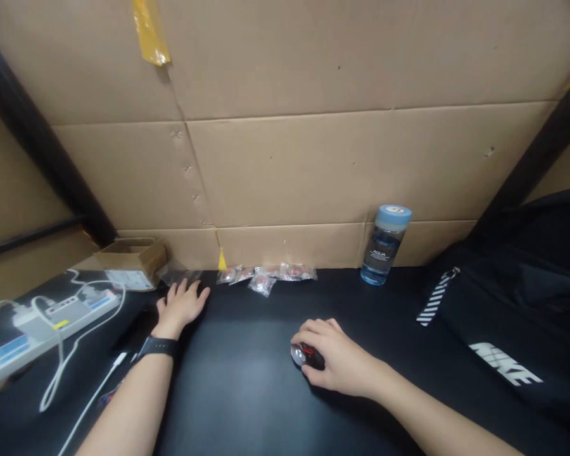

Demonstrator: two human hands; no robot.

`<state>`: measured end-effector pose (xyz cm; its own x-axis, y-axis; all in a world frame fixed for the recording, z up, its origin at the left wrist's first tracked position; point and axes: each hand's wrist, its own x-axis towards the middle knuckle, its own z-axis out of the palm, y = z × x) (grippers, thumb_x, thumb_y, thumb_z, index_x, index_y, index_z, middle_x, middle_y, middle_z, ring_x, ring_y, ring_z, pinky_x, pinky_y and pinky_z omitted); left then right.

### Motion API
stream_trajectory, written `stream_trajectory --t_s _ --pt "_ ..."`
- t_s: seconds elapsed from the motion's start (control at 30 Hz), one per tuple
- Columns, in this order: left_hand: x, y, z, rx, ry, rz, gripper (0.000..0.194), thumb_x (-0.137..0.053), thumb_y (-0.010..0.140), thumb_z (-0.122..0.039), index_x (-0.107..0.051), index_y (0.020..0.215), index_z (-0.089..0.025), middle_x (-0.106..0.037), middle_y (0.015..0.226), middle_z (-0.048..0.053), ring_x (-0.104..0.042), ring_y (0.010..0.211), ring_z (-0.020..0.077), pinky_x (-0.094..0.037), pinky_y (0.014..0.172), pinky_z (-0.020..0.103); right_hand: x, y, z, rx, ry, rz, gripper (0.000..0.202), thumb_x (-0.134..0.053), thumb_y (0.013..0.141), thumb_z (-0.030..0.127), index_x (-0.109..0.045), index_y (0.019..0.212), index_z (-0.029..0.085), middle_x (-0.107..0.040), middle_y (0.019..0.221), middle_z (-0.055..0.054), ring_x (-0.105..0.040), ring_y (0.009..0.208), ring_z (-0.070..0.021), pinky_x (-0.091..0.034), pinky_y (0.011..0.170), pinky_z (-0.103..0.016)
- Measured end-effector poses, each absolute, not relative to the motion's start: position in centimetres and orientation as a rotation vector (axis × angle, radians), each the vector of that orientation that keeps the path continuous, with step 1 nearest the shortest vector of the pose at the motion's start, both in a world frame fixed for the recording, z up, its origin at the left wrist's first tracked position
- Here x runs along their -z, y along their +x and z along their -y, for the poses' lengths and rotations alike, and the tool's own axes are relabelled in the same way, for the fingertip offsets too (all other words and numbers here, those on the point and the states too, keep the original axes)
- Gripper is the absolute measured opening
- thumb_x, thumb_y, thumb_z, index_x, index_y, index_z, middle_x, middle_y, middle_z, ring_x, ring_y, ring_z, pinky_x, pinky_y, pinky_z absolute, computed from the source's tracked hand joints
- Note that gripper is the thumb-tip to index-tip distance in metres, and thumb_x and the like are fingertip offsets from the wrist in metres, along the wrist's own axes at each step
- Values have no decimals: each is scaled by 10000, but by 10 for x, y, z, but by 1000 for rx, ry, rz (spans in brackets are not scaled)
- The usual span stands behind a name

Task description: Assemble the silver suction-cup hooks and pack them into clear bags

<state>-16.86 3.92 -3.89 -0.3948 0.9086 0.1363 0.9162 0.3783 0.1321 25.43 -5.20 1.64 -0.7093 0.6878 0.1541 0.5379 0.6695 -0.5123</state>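
My right hand (335, 361) is closed around a small rounded object (308, 354), black with a shiny silver end and red marks, held at the desk surface. Its exact kind I cannot make out. Over at the left, my left hand (183, 307) has its fingers spread, reaching to a clear plastic bag (171, 272) by the back wall. Whether the fingertips touch the bag is hard to tell. Several small clear packets (265, 282) with red and silver contents lie along the wall between the hands.
An open cardboard box (133, 259) stands at the back left. Before it lie a white power strip (66, 323) with looping cables and a dark phone (135, 329). A water bottle (384, 247) with a blue lid and a black bag (508, 316) are at the right. Cardboard walls (313, 164) close off the back.
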Motion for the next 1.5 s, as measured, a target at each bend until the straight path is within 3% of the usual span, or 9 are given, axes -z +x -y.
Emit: stream_trajectory --t_s 0.37,0.57,0.8,0.93,1.03,1.27,1.5 --pt "39 -173 -41 294 -1757 2488 596 -381 987 -504 -574 1450 -182 -489 1581 148 -366 1473 420 -333 1131 631 -16 255 53 -617 -973 2566 303 -680 841 246 -659 1141 281 -658 1087 -21 -602 988 -207 -363 943 -363" --pt "26 -175 -31 378 -1666 2478 622 -441 939 -318 -415 1545 -180 -510 1544 191 -508 1352 397 -418 1042 631 -17 255 55 -609 -976 2590 290 -671 856 266 -655 1144 290 -659 1088 -16 -600 992 -208 -367 943 -366" --pt "23 -170 -27 422 -1556 2526 440 -460 918 -293 -602 1318 -182 -650 1355 208 -530 1296 415 -433 979 628 -19 255 56 -593 -965 2603 285 -678 856 278 -657 1140 281 -663 1090 -14 -590 993 -204 -368 940 -362" --pt "21 -168 -26 423 -1605 2497 319 -489 901 -295 -710 1126 -242 -698 1296 148 -546 1289 375 -425 991 598 -19 256 57 -608 -962 2605 281 -687 856 289 -661 1136 277 -668 1088 -20 -590 992 -209 -367 941 -364" --pt "21 -167 -26 425 -1637 2468 369 -482 907 -283 -713 1194 -252 -654 1409 119 -497 1356 365 -399 1033 595 -18 256 57 -599 -968 2610 291 -691 850 279 -660 1139 276 -666 1099 -23 -592 1001 -211 -367 945 -365" --pt "14 -161 -26 496 -1622 2415 561 -434 912 -224 -515 1459 -130 -541 1512 195 -486 1366 379 -412 1046 616 -21 254 59 -609 -975 2602 377 -714 816 238 -635 1182 281 -659 1124 -26 -606 1034 -217 -368 958 -358" --pt "-8 -133 -22 877 -2080 1914 492 -458 948 -296 -535 1415 -163 -577 1410 136 -582 1285 275 -449 1123 374 -19 255 57 -627 -961 2567 470 -726 799 265 -611 1254 284 -664 1158 -30 -610 1062 -223 -351 972 -357"
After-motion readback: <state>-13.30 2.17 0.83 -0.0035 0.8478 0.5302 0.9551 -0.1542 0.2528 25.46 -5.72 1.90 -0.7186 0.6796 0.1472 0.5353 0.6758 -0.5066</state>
